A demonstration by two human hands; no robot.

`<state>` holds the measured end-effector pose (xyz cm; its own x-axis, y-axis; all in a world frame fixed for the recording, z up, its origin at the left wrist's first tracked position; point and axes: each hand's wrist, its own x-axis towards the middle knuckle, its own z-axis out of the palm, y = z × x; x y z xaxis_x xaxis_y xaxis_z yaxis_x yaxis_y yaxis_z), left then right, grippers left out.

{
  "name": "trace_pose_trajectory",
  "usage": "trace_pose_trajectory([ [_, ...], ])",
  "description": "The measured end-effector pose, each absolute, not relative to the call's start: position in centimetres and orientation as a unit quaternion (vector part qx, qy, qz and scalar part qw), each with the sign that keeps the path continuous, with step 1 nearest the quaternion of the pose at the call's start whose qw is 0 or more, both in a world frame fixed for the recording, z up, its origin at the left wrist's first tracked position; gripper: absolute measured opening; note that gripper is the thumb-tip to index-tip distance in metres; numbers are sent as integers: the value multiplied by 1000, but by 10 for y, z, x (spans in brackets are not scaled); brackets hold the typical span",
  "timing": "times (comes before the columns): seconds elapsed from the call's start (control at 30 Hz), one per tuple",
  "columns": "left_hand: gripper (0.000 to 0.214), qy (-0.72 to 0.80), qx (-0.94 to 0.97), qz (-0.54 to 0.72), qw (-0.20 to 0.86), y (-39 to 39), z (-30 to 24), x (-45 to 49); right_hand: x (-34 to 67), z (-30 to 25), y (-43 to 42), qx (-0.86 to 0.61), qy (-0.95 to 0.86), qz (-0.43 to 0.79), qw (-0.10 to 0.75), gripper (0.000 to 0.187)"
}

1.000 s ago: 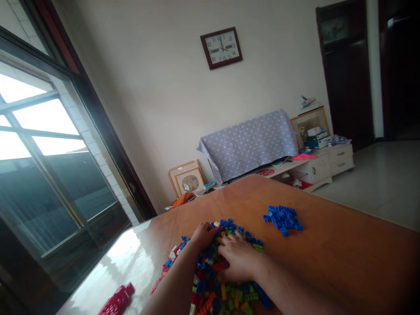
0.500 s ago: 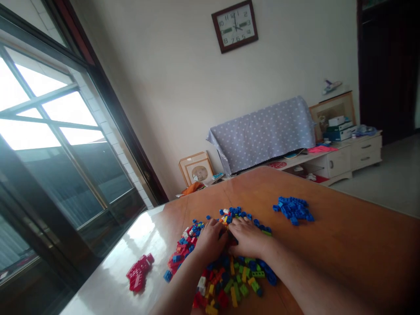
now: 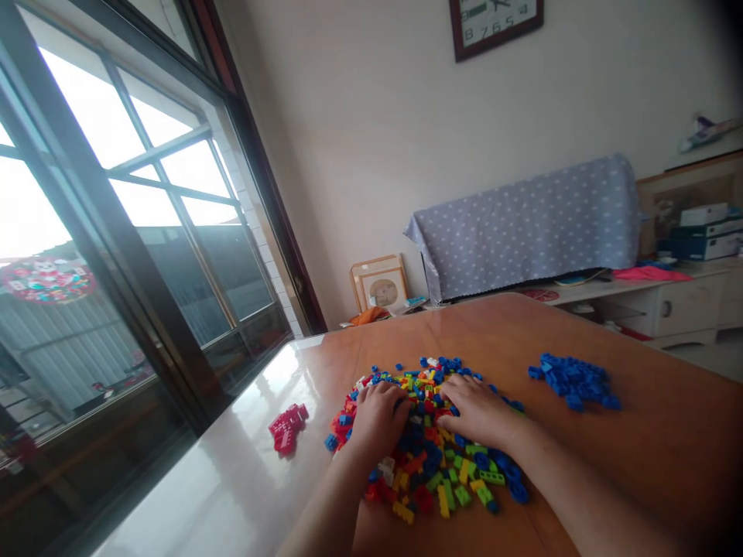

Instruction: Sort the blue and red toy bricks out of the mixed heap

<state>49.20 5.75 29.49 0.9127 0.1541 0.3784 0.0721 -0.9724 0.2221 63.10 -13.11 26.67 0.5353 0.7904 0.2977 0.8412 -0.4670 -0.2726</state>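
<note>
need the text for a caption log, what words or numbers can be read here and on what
"8 7 6 5": numerals on the brown-framed wall clock, whose upper part is cut off.
Stacked boxes on the white cabinet: print too small to read.
Colourful plastic bricks: no readable lettering.

A big pile of building bricks [image 3: 426, 441] lies in the middle of the counter [image 3: 638, 464]. Both hands rest on top of it, the left hand [image 3: 380, 418] just beside the right hand [image 3: 476, 410]. A small heap of bricks [image 3: 287, 428] lies apart to the left, near the window [image 3: 145, 232]. Another heap of bricks [image 3: 574, 381] lies well apart to the right. Behind the counter a cloth-covered shape [image 3: 528, 224] stands on a low cabinet [image 3: 667, 302], with a framed picture [image 3: 380, 285] on the floor to its left and a clock [image 3: 496, 23] on the wall above.
</note>
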Motion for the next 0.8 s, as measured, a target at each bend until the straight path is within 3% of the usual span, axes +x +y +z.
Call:
trace_pose_trajectory([
  [0.53,29,118,943,258,173,100,290,481,620,278,-132,-832,-496,-96,230,19],
  [0.8,21,40,962,208,170,85,294,475,608,283,-128,-814,-514,-64,264,19],
])
